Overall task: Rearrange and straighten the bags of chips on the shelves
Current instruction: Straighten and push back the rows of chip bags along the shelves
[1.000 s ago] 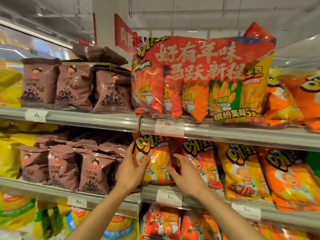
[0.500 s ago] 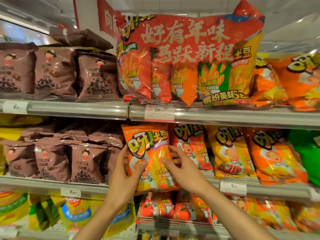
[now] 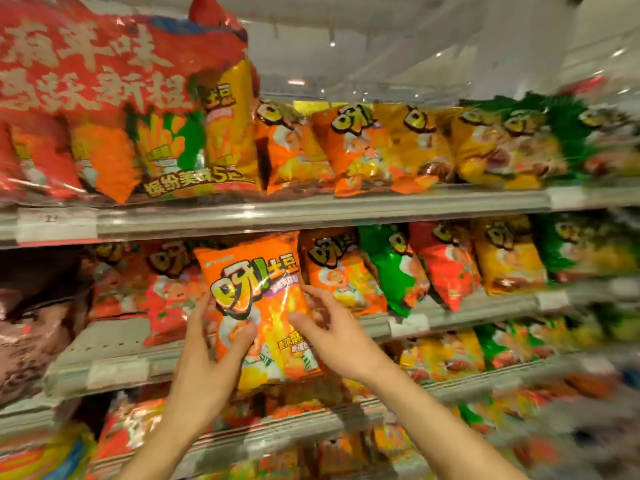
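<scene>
An orange chip bag (image 3: 256, 299) with a cartoon logo is held upright in front of the middle shelf (image 3: 117, 368). My left hand (image 3: 207, 362) grips its lower left side, thumb across the front. At the bag's right edge my right hand (image 3: 332, 337) has its fingers spread, and only the thumb tip touches the front. Behind it stands a row of similar bags: orange (image 3: 339, 271), green (image 3: 391, 268), red (image 3: 446, 268) and yellow (image 3: 505, 258), all leaning left.
A large red multipack (image 3: 104, 81) fills the upper shelf (image 3: 311, 213) at left, with orange and yellow bags (image 3: 381, 147) beside it. Brown bags (image 3: 31, 334) sit at far left. A bare patch of shelf lies left of the held bag. More bags fill the lower shelves.
The view has swung right and closer. The orange bag has come out from the shelf and moved right with my hands. My right hand has loosened, its fingers now spread.
</scene>
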Available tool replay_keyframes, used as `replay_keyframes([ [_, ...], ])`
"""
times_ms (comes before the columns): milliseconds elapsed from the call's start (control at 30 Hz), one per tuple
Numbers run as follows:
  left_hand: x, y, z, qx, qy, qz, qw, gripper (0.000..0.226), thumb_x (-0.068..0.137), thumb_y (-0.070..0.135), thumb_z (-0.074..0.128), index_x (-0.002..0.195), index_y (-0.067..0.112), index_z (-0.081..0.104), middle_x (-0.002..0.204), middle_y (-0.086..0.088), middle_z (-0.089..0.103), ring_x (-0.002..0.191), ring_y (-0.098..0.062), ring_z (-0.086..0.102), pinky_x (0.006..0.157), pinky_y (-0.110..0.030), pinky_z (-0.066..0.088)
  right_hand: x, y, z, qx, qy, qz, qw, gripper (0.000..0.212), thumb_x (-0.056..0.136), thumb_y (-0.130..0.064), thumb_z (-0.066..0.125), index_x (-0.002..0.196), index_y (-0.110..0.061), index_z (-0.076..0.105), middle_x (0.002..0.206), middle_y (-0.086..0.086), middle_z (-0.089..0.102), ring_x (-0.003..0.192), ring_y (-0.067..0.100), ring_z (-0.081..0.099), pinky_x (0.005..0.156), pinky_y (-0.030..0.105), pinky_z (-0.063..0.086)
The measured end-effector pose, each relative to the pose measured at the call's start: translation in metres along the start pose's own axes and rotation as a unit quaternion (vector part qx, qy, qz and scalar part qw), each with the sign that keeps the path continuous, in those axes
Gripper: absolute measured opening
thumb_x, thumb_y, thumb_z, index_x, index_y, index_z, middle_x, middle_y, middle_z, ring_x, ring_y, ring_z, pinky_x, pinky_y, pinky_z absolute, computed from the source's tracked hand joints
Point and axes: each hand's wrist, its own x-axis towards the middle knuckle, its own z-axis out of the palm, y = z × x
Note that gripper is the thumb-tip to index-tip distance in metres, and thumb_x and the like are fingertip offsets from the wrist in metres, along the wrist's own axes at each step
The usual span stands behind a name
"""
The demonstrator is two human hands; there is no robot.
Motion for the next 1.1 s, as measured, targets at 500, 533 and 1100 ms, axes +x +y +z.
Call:
replay_keyframes([
  [500, -0.038, 0.075, 0.257, 0.039, -0.028, 0.012, 0.999, 0.072, 0.079, 0.069, 0.064, 0.138, 0.059, 0.022, 0.125, 0.046, 0.035, 0.120, 0.004, 0.041, 0.094, -0.030, 0.037, -0.041, 0.101, -0.257, -0.014, 0.074, 0.043, 0.996, 0.048, 0.097, -0.050, 0.052, 0.141, -0.036, 0.042, 0.127, -0.014, 0.055, 0.102, -0.008, 0.054, 0.077, 0.008, 0.042],
  [533, -0.036, 0.077, 0.260, 0.044, -0.022, 0.015, 0.999, 0.071, 0.081, 0.062, 0.064, 0.138, 0.057, 0.022, 0.121, 0.051, 0.028, 0.118, 0.006, 0.039, 0.093, -0.028, 0.035, -0.031, 0.108, -0.265, -0.024, 0.115, 0.039, 0.992, 0.047, 0.097, -0.051, 0.050, 0.141, -0.035, 0.043, 0.133, -0.009, 0.055, 0.108, -0.002, 0.055, 0.085, 0.016, 0.043],
  [1100, -0.005, 0.060, 0.221, 0.121, -0.010, 0.069, 0.990, 0.082, 0.083, 0.071, 0.058, 0.149, 0.047, 0.015, 0.156, 0.013, 0.036, 0.142, -0.012, 0.036, 0.112, -0.042, 0.038, 0.059, 0.155, -0.252, -0.330, 0.191, 0.091, 0.920, 0.094, 0.089, -0.057, 0.058, 0.156, -0.017, 0.006, 0.161, 0.015, 0.019, 0.148, 0.033, 0.017, 0.116, 0.051, 0.027],
])
